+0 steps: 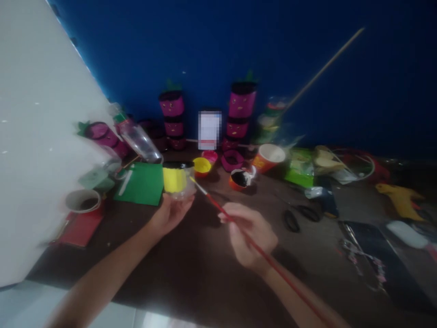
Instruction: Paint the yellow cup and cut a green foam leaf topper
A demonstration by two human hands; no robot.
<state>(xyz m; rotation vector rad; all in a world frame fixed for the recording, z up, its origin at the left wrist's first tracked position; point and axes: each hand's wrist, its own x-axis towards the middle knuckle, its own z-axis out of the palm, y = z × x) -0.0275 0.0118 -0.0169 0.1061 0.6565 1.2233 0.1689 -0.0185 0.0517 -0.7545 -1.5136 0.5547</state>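
My left hand (170, 214) is wrapped round the lower part of a clear plastic container (175, 180), which has a black rim and a yellow-painted patch on its side. In my right hand (251, 234) is a long red-handled paintbrush (218, 206), gripped like a pen. Its yellow-tipped bristles point at the container's right side; whether they touch it I cannot tell. Just behind stands a small pot of yellow paint (201, 167), with a pink pot (209, 157) beyond it. An orange-sided cup of black paint (238, 179) is to its right.
Purple stacked figures with faces (241, 102) line the blue wall. A clear bottle (141, 141) leans at the left, above a green sheet (141, 183). A paper cup (83, 202) stands front left. Scissors (300, 216), a dark phone (372, 246) and a glue gun (401, 200) lie right.
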